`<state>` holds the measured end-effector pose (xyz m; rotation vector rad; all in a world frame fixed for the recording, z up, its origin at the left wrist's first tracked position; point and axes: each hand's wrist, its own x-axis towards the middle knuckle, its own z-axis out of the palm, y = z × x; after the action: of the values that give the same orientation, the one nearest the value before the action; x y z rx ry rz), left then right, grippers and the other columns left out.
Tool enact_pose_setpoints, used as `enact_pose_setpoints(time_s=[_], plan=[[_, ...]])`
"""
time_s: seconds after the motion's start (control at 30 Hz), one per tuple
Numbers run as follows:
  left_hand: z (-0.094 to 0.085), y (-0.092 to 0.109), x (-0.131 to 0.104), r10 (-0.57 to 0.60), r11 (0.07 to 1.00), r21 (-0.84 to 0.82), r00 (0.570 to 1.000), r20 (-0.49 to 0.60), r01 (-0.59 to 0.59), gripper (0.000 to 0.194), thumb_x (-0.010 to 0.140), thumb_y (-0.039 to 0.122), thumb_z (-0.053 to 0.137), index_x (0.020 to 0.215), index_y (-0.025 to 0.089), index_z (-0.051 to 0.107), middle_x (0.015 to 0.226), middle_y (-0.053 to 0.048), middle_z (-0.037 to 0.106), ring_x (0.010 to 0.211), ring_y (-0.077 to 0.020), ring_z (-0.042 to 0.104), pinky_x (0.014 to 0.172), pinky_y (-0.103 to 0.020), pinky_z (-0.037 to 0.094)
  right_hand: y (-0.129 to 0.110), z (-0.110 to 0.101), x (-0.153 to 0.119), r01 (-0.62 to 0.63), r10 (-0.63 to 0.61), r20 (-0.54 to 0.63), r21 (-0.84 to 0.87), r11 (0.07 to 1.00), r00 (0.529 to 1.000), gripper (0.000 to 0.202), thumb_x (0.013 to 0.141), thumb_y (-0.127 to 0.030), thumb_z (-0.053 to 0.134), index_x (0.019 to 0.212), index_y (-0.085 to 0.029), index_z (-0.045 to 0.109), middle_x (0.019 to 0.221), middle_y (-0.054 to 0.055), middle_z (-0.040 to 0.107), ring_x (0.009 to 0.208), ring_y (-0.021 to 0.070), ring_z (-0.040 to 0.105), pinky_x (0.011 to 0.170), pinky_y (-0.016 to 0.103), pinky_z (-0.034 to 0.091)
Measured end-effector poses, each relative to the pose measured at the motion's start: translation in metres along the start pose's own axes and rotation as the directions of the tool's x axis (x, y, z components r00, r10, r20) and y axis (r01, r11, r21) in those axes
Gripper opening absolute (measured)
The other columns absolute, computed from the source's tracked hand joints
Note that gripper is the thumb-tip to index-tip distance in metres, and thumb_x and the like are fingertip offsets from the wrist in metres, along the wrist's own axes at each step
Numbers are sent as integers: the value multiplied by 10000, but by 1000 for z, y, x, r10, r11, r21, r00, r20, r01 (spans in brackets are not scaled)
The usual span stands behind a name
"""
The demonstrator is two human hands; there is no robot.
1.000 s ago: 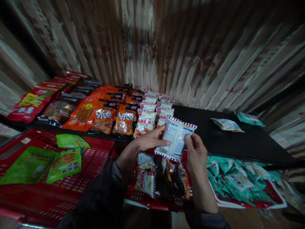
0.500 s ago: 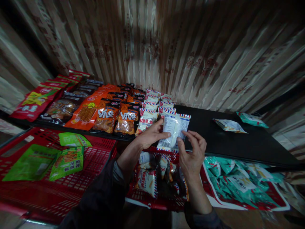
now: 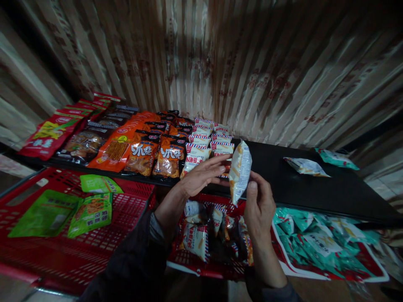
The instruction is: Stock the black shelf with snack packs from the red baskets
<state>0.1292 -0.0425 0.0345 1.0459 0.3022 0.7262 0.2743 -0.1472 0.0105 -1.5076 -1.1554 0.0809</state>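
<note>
A white snack packet [image 3: 240, 172] is turned nearly edge-on in front of the shelf. My right hand [image 3: 260, 203] grips it at its lower right edge, thumb toward me. Stretched out flat, the fingers of my left hand [image 3: 203, 174] reach toward the packet's left side; whether their tips touch it I cannot tell. Behind them, rows of white packets with red lettering [image 3: 197, 155] lie on the black shelf [image 3: 283, 193]. Below my hands, a red basket [image 3: 217, 270] holds more such packets [image 3: 195, 241] and some orange ones.
Left on the shelf lie orange-and-black bags [image 3: 168, 157], an orange bag [image 3: 111, 149], dark bags [image 3: 80, 144] and red bags [image 3: 50, 132]. A white packet [image 3: 305, 166] and a teal packet [image 3: 336, 159] lie at right. Red baskets hold green bags [image 3: 91, 214] and teal packets [image 3: 317, 239].
The packet has turned from showing its printed back to nearly edge-on. My left hand has let go and its fingers have straightened; my right hand has closed on the packet's edge.
</note>
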Motion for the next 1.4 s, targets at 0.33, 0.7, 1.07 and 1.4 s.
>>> enact_pose_setpoints(time_s=[0.33,0.7,1.07,1.4], plan=[[3,2,-2,171,911,373,984,50,-178,298,851,389,685,1137,315,729,1185,-52,573,982,-178,577,846,-290,485,-7,-1,-2,-227,180,177,304,925,968,540,868,-504,600,1304,-190,550,1296,112,641,1171,273,596,995,422,446],[-8,-9,7,131,920,389,974,-186,-50,305,883,303,627,1164,201,685,1128,-81,686,941,-162,612,710,-246,483,-2,0,8,-481,491,120,491,726,863,410,758,-454,710,1087,-212,671,1048,44,734,950,234,673,842,363,523],[-4,-23,10,-17,964,254,967,-255,84,384,786,395,757,1094,178,681,1176,-87,696,1142,-218,606,1027,-392,422,11,2,8,-634,558,321,526,567,765,463,768,-463,694,1144,-193,681,997,71,764,877,271,727,793,395,575],[8,-21,10,-14,988,146,976,-218,47,416,716,466,783,920,133,639,931,-65,713,848,-177,665,808,-319,500,12,4,5,-639,505,396,399,658,767,399,784,-450,669,1122,-240,711,1082,67,757,999,307,707,829,421,584]])
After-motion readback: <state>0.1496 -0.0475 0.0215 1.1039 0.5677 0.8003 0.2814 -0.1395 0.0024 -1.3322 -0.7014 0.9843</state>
